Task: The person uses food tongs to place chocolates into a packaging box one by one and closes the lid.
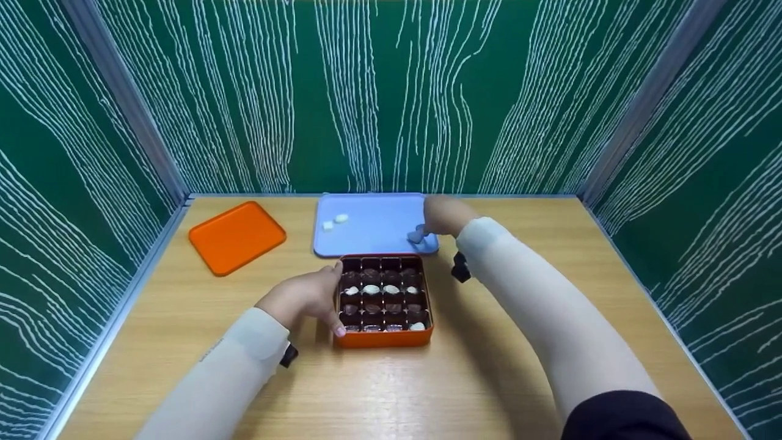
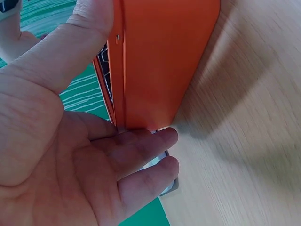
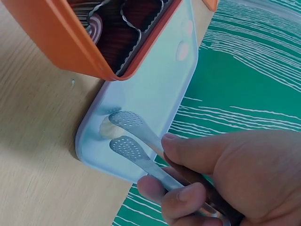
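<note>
An orange box (image 1: 383,339) with a divided insert stands on the table, its cells holding dark and white chocolates (image 1: 371,289). My left hand (image 1: 305,293) holds the box's left side, thumb at the front corner and fingers at the back corner. My right hand (image 1: 449,214) grips metal tongs (image 3: 131,148) with perforated ends, over the right end of a pale blue tray (image 1: 379,226). In the right wrist view the tong tips stand apart beside a white chocolate (image 3: 107,128) on that tray; whether they touch it I cannot tell.
Two white pieces (image 1: 341,218) lie at the left of the blue tray. An orange tray or lid (image 1: 238,237) lies on the table (image 1: 379,397) at the back left. Green walls (image 1: 391,98) with white wavy lines enclose the table at the back and sides.
</note>
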{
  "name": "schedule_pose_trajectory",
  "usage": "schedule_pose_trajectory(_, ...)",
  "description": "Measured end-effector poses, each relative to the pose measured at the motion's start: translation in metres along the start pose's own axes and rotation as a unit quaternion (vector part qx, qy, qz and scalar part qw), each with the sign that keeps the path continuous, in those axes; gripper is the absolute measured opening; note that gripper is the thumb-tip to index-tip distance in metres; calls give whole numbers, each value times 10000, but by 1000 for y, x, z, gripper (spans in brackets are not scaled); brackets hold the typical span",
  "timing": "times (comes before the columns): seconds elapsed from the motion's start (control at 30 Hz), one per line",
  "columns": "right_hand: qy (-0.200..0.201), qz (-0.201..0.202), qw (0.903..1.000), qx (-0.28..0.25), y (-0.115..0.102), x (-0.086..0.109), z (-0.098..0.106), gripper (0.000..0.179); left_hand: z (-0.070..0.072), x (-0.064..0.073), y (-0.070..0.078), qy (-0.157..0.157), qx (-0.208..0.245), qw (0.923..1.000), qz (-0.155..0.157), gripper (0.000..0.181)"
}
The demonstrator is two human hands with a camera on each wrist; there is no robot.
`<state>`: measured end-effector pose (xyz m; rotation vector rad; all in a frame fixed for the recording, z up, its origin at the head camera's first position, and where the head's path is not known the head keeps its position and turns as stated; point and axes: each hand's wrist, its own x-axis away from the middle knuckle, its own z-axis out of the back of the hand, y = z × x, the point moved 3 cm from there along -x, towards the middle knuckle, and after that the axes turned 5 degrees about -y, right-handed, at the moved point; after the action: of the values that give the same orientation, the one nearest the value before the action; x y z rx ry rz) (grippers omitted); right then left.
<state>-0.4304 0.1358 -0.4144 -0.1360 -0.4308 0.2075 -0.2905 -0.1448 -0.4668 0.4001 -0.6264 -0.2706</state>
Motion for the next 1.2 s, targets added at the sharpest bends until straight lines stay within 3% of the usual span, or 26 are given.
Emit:
schedule_pose_trajectory(0.23,-31,-6,10000,5,2,4,-2,48,-1,-2,0,24,-37,10000,-1,162)
schedule_pose_trajectory(0.4,-73,127,9992,381,3,7,0,56,-2,0,1,-20,-52,10000,67,162)
schedule_pose_trajectory(0.67,123,151,9981,588,-4,32,11,67,0,2,0,-26,-56,9999,94,162)
schedule_pose_trajectory(0.9,167,28,9983,549,-5,50,19,56,1,2,-2,40,12,9999,98,163)
schedule_pose_trajectory(1.1,91,12,9971,752,-2,54,18,59,-1,1,0,7,84,9999,59,163)
schedule_pose_trajectory(1.2,166,109,9960,870,-4,57,20,47,-1,1,2,-1,90,9999,73,162)
